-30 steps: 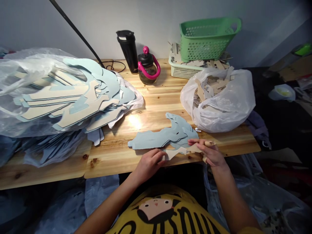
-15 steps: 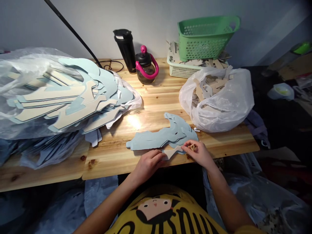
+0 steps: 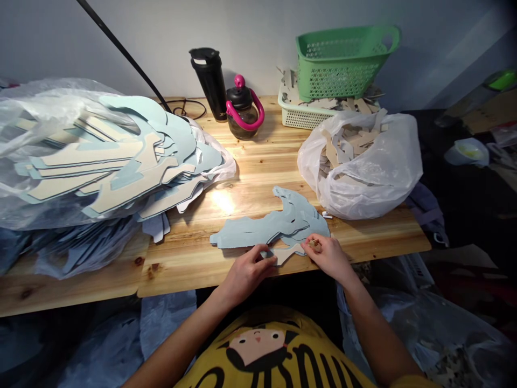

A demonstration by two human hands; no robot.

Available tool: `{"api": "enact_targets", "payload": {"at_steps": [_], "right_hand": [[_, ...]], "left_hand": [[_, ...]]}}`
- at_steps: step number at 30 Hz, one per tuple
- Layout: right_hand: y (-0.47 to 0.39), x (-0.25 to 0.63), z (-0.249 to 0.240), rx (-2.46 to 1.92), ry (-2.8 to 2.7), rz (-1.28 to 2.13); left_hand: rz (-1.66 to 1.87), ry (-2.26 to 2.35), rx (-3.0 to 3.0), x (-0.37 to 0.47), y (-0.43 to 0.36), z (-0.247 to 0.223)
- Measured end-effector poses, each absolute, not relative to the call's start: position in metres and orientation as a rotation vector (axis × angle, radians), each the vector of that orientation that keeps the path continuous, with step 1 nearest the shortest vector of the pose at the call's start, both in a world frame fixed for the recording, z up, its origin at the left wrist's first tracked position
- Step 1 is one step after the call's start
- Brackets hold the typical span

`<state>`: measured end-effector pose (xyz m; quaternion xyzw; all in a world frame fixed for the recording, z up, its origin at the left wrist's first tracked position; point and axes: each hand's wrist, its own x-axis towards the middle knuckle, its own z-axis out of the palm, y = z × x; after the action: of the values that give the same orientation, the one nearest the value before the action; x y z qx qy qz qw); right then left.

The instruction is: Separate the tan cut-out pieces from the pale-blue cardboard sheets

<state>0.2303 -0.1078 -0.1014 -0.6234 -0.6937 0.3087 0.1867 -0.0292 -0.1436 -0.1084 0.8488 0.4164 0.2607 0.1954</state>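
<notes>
A pale beige flat cut-out piece (image 3: 285, 254) lies along the front of the table, over the edge of a stack of light blue cut-outs (image 3: 252, 230). My left hand (image 3: 247, 274) pinches its left end between thumb and fingers. At the other end, the fingertips of my right hand (image 3: 330, 258) close beside the piece's tip. Small tan scraps (image 3: 315, 246) show in the curl of that hand's fingers; their exact shape is too small to make out.
On the left, a clear plastic bag (image 3: 48, 97) spills layered blue-and-beige cut-outs (image 3: 121, 186). A white bag (image 3: 388, 183) of tan pieces stands at right, before a green basket (image 3: 339, 75) on a cream tray (image 3: 301, 117). A black tumbler (image 3: 210, 83) and pink-handled jug (image 3: 242, 116) stand behind.
My left fingers have lifted and shifted slightly at the piece's left end. My right fingers have curled more around the tan scraps. The blue stack has stayed in place.
</notes>
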Motion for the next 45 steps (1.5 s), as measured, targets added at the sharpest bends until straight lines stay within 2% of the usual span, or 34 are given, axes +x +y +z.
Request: {"api": "enact_targets", "payload": {"at_steps": [6, 16, 25, 38, 45], "right_hand": [[-0.11, 0.231, -0.105, -1.729, -1.977, 0.81], [-0.115, 0.233, -0.099, -1.53, -1.836, 1.041], [-0.111, 0.225, -0.107, -1.55, -1.919, 0.757], [-0.111, 0.229, -0.106, -1.628, -1.968, 0.747], [-0.115, 0.229, -0.1, -1.632, -1.872, 0.915]], "left_hand": [[0.691, 1.202, 2.381, -0.03, -0.144, -0.107], [0.668, 1.205, 2.384, -0.027, -0.141, -0.108], [0.606, 1.198, 2.459, -0.025, -0.142, -0.105], [0.583, 1.185, 2.46, -0.026, -0.142, -0.107], [0.613, 1.158, 2.501, -0.027, -0.142, -0.107]]}}
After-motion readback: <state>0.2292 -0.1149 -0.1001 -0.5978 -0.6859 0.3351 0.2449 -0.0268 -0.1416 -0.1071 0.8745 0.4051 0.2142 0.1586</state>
